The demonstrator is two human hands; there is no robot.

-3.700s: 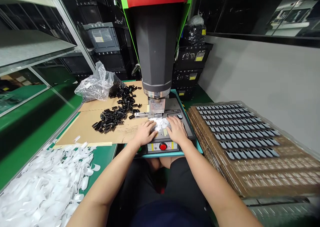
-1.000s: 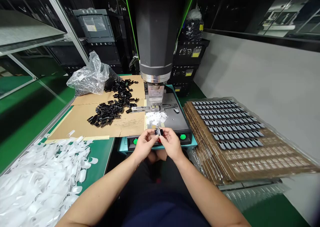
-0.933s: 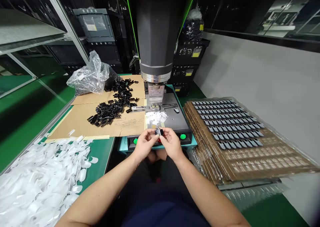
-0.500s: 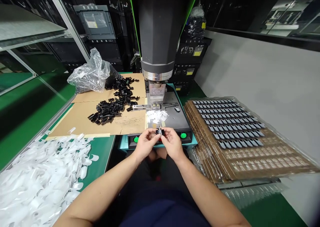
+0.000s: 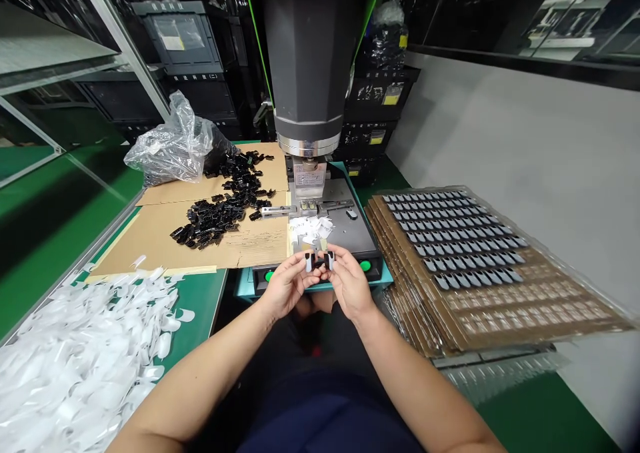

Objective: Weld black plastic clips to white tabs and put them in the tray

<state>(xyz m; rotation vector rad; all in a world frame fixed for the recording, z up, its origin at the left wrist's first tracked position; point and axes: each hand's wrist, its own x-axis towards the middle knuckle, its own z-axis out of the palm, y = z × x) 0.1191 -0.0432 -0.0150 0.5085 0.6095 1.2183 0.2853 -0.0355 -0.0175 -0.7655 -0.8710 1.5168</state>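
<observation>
My left hand [image 5: 286,286] pinches a small black plastic part with a white face [image 5: 309,262] between thumb and fingers. A similar black-and-white part [image 5: 329,260] is pinched in my right hand [image 5: 351,285]. Both parts are upright, side by side with a small gap, above the front edge of the press base. Just behind them lie loose white pieces [image 5: 311,228] on the metal plate, below the press head [image 5: 309,143]. Another black-and-white part [image 5: 352,214] rests alone on the plate's right side.
Black plastic parts [image 5: 215,216] are heaped on cardboard [image 5: 120,246] at the left, by a clear bag [image 5: 173,150]. White covers [image 5: 75,353] pile up nearer me. At the right, a stacked tray [image 5: 537,276] holds rows of finished-looking parts. Green buttons [image 5: 365,266] flank my hands.
My hands held dark parts close together; now they are slightly apart, and the parts show their white faces, one in each hand. The whole view has shifted slightly.
</observation>
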